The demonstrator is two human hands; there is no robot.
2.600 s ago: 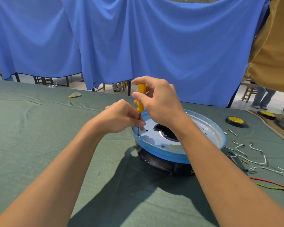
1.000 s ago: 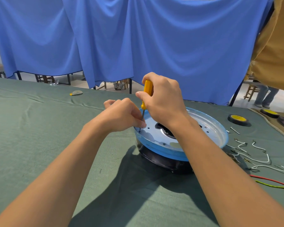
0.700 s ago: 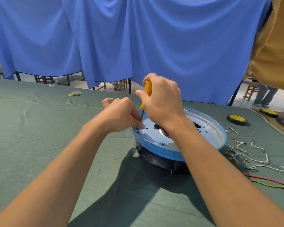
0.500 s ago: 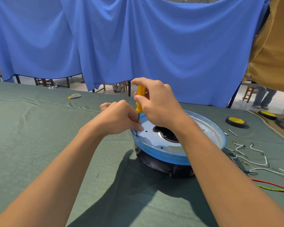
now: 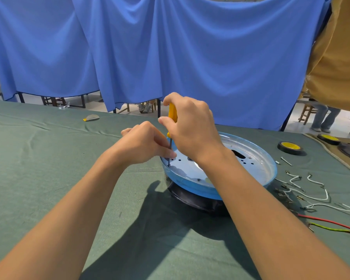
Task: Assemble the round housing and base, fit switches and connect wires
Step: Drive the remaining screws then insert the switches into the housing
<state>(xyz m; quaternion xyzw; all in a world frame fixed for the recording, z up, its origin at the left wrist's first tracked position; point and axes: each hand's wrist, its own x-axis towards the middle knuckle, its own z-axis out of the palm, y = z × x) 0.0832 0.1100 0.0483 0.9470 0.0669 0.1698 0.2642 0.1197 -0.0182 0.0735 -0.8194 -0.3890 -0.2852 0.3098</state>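
Note:
A round metal housing with a blue film rim [image 5: 251, 158] sits upside down on a black base [image 5: 196, 201] on the green table. My right hand [image 5: 190, 128] grips the yellow handle of a screwdriver [image 5: 172, 116] held upright, its tip at a hole near the housing's left rim. My left hand [image 5: 146, 143] pinches the screwdriver's thin shaft just above the tip. The screw itself is hidden by my fingers.
White wires with terminals [image 5: 303, 188] and a red and a green-yellow wire [image 5: 327, 225] lie right of the housing. A loose screw [image 5: 286, 161] and a black-and-yellow tape roll [image 5: 290, 147] sit farther back. A blue curtain [image 5: 170, 47] hangs behind the table.
My right hand has been turning the screwdriver handle in place, shifting its grip, while my left hand keeps steadying the shaft at the same hole. The housing has not moved.

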